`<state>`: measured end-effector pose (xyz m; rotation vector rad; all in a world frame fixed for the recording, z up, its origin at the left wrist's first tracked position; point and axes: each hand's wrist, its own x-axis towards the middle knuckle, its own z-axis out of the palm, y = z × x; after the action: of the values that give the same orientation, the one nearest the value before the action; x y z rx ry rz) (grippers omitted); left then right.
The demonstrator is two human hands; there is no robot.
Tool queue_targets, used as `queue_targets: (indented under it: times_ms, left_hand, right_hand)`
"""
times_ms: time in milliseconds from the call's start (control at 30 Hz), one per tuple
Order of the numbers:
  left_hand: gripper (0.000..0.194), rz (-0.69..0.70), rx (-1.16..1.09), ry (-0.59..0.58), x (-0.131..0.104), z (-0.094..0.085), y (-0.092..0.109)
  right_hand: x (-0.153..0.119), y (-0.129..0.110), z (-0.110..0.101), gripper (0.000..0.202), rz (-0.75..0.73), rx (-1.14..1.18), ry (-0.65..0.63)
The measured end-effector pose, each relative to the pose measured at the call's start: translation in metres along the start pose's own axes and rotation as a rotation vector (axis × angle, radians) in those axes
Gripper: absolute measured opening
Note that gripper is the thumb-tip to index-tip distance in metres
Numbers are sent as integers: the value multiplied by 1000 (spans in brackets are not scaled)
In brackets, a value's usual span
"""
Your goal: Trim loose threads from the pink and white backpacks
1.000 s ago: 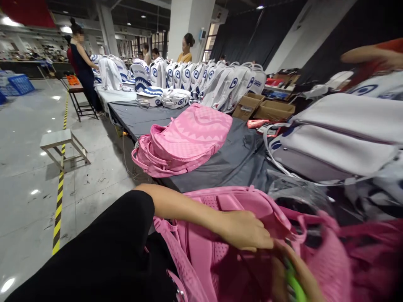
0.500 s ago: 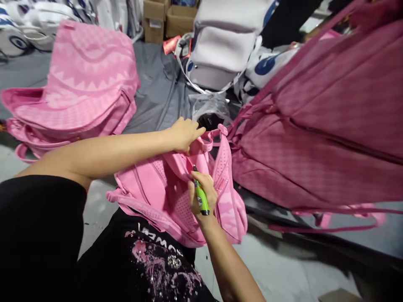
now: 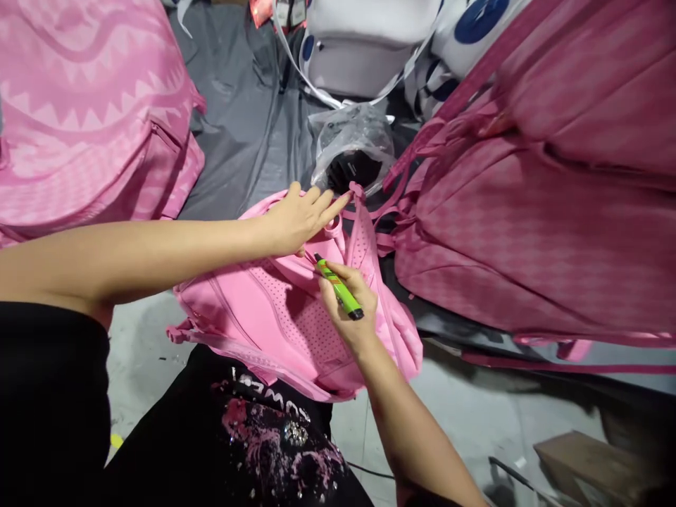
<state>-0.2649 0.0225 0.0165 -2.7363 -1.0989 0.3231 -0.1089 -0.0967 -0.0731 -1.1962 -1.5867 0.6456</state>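
Observation:
A pink backpack (image 3: pixel 248 317) lies across my lap, its dotted padded back panel and straps facing up. Across its upper edge lies my left hand (image 3: pixel 301 217), gripping the fabric with the fingers spread over it and the thumb on the near side; the palm is hidden. My right hand (image 3: pixel 353 299) is wrapped round a green marker pen (image 3: pixel 338 287) with black ends. The pen's narrow tip points up and left, close to the fabric beside my left thumb; whether they touch I cannot tell.
To the left stands another pink backpack (image 3: pixel 105 120) with a tooth pattern. Larger dark pink backpacks (image 3: pixel 501 246) rise on the right. Ahead are a clear plastic bag (image 3: pixel 351 137) with black contents and a white bag (image 3: pixel 364 63) on a grey sheet (image 3: pixel 237 120). A cardboard box (image 3: pixel 575 465) sits lower right.
My view has tilted down and closer. The pen has turned in my right hand to slant more, its tip now nearer my left thumb. My left hand keeps its place on the backpack.

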Motion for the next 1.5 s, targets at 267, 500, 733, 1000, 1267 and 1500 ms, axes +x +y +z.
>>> queue_targets:
  times_ms: [267,500,733,1000,1267,1500]
  left_hand:
    - [89,3,-77,35,0,6,-3]
    - [94,-38,-221,56,7,14,-3]
    - [91,6,-198,96,7,12,-4]
    - [91,99,-175,121,17,14,3]
    - [90,88,-327,120,16,19,0]
    - [86,69,-327,55,20,14,3]
  right_hand:
    - [44,-20,-37,28,157,-48,-366]
    - [56,-25,-37,26,-21,-343,-507]
    - [51,-23,-38,24,-62,-348,-487]
    - [53,-22,-43,26,-44,-333,-484]
    - [66,-26,-55,26,17,-328,-605]
    - [65,-23,-40,22,-12,-432,-570]
